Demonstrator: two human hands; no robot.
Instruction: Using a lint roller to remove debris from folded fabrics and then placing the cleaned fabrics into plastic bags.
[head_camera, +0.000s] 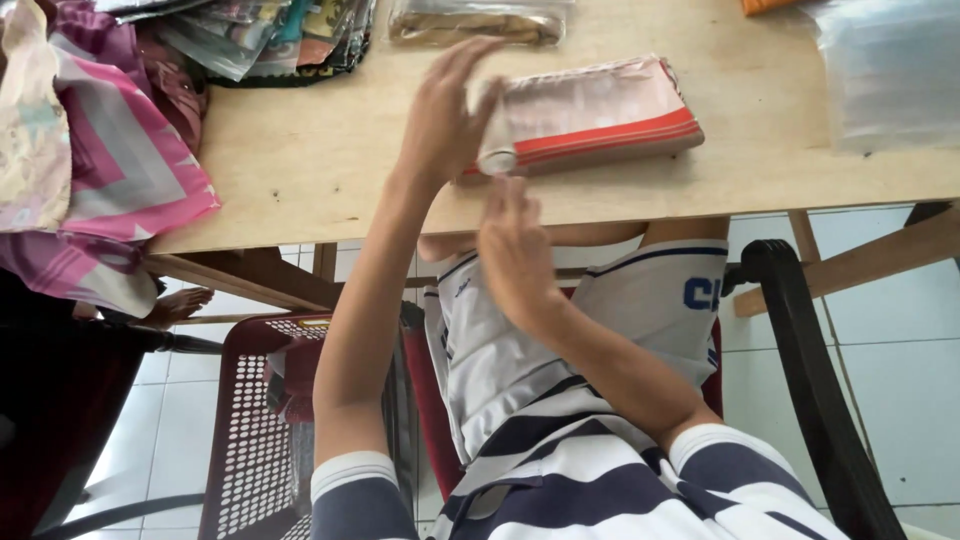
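On the wooden table (300, 170), pink and grey patterned cloths (120, 170) hang over the edge well to the left of the folded cloth (600, 115), a pink and cream bundle with red stripes lying near the table's front edge. The left hand (440, 115) reaches up from a raised forearm, fingers spread and loosely apart, its palm touching the folded cloth's left end. Just below that end, the right hand (515, 250) points upward, fingertips pinched together at a small pale round piece (497, 160) against the cloth's corner.
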